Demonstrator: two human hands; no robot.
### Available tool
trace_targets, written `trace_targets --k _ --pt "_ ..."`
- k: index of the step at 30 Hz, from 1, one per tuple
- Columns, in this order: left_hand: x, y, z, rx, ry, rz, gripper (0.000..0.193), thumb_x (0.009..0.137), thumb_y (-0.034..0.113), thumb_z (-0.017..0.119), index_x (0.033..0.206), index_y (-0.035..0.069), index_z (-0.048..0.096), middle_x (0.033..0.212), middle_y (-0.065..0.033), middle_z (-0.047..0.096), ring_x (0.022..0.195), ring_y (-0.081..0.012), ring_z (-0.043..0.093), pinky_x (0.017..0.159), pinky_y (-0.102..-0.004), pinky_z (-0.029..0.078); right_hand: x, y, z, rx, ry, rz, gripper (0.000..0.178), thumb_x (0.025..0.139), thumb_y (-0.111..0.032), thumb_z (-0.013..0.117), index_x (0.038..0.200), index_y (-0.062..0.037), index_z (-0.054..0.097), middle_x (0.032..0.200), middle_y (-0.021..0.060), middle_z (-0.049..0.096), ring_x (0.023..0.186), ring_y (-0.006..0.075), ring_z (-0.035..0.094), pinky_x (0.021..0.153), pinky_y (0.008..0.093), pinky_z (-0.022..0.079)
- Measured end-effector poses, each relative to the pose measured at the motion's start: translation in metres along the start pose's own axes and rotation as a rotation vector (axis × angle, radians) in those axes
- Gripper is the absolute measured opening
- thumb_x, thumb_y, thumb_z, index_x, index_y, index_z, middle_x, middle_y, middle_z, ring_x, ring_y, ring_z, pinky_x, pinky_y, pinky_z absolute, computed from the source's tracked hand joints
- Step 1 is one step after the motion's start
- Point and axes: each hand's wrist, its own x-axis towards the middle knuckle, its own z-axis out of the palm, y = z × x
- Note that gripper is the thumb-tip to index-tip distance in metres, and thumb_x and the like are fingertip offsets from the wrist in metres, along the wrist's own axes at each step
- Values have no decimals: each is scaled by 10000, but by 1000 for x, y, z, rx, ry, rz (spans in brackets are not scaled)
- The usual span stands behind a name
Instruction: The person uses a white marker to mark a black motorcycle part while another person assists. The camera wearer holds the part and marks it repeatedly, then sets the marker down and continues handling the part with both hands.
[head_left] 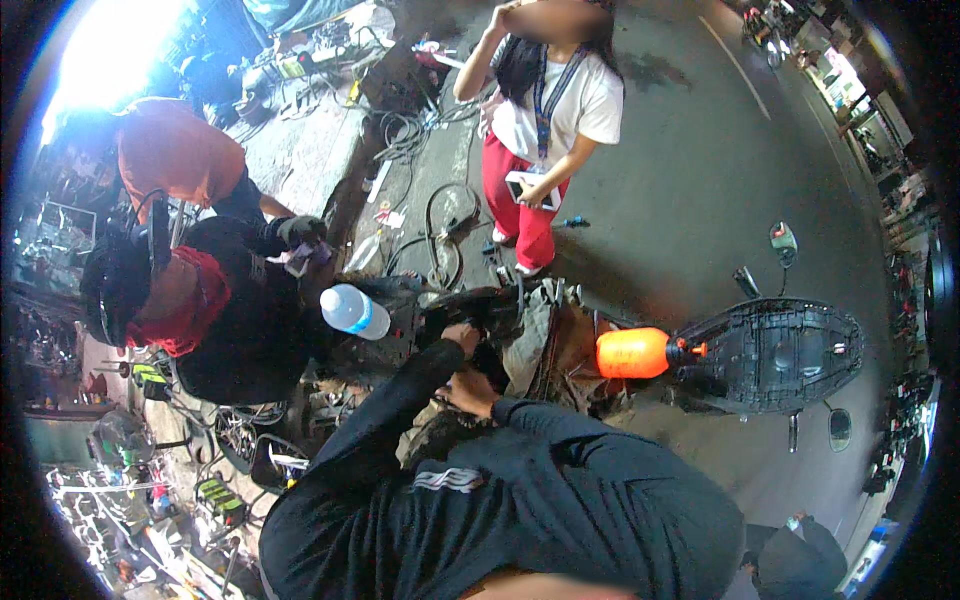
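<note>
My left hand (462, 338) reaches down into the dark, opened-up middle of a motorbike, its fingers largely hidden among black parts. Just nearer to me, my right hand (470, 393) is bent inward with fingers curled at the bike's near side; whatever they grip is too dark to make out. Left of my hands, a clear water bottle (355, 312) with a blue label is tilted on the bike. To their right, an orange spray bottle (634, 353) with a black nozzle lies on its side. Beyond it is the black plastic front panel (780, 355) between the mirrors.
A person in an orange-red top (180, 155) bends at the left. Closer, another person in black with a red neck cloth (190, 300) works beside the bike. Across from me stands a person in red trousers (517, 200) holding a tablet. Loose cables (440, 235) lie on the ground.
</note>
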Motion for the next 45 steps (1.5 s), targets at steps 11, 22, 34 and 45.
trace_targets --k 11,22,34,45 --pt "-32 11 -34 -47 126 58 183 874 189 558 851 84 706 873 -177 711 820 -361 701 681 -469 560 5 20 54 -76 228 -70 219 819 -323 696 886 -116 716 823 137 712 753 359 687 644 492 534" --pt "-14 -1 -23 12 129 148 179 838 120 623 947 51 747 1012 -171 725 947 -347 713 780 -434 593 20 -11 13 -21 271 -68 270 826 -405 674 899 -148 709 858 106 719 800 353 684 672 476 533" --pt "-68 18 -60 -236 359 -1 383 861 255 681 1150 15 604 1009 -172 632 897 -367 621 790 -430 527 9 9 36 15 246 18 308 861 -390 659 868 -84 687 840 129 702 812 375 671 678 478 516" --pt "-226 35 68 -1128 671 -515 397 935 222 613 1267 6 580 934 -267 676 855 -417 673 705 -485 499 35 -19 -10 16 -128 283 671 814 -630 698 713 33 694 662 258 625 687 432 660 601 497 504"
